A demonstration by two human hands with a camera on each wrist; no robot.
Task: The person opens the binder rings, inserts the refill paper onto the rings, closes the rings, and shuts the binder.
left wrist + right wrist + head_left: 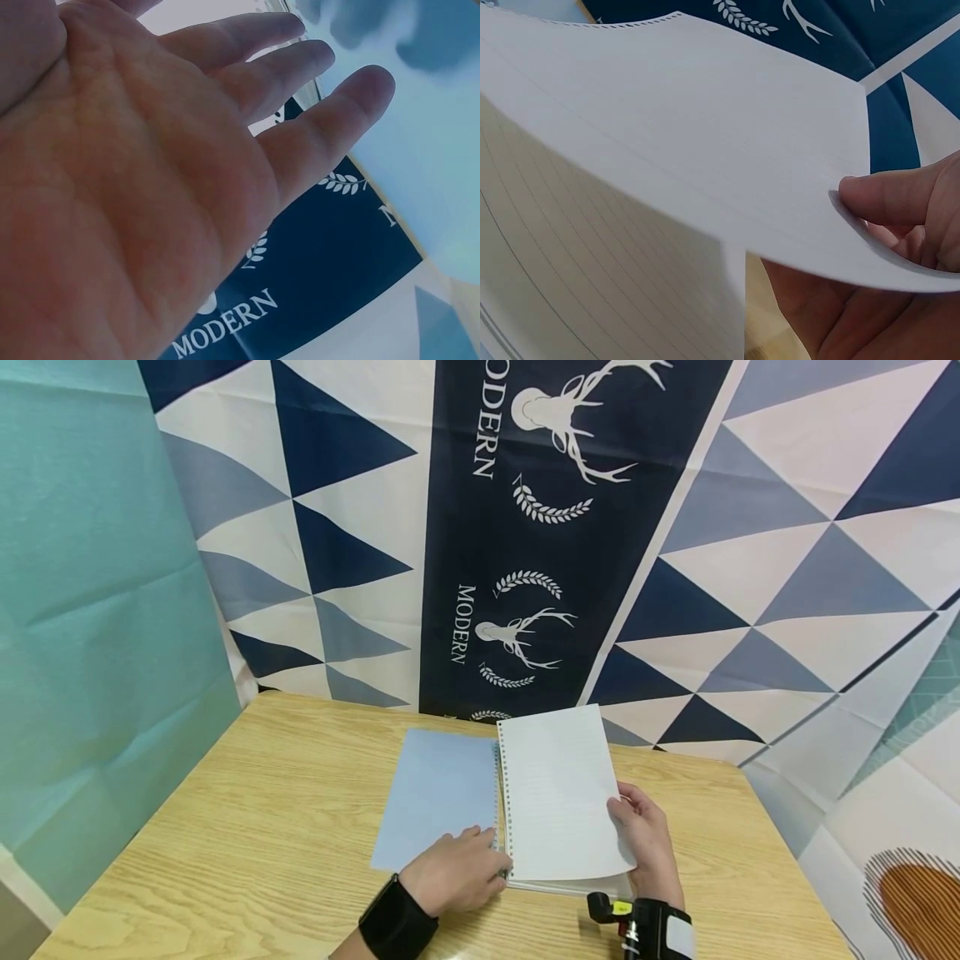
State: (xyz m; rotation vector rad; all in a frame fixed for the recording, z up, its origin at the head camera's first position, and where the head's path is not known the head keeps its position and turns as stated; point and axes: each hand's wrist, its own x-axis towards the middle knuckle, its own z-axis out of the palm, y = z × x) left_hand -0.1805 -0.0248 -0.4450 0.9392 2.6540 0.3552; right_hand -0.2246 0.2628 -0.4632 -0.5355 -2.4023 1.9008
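A ring-bound notebook lies spread on the wooden table, its pale blue cover (438,789) turned out to the left. My right hand (647,839) pinches the right edge of a white page (558,793), thumb on top and fingers underneath. In the right wrist view that page (705,127) bows upward, and a lined sheet (592,247) shows below it. Punched holes run along the page's left edge. At the lower end of the binding, my left hand (457,870) rests with extended fingers; the left wrist view shows its palm (135,180) and loosely spread fingers.
The wooden table (300,810) extends to both sides of the notebook. A patterned curtain (360,527) with deer prints hangs right behind its far edge, and a teal cloth (97,610) hangs at the left. Black bands (397,920) circle both wrists.
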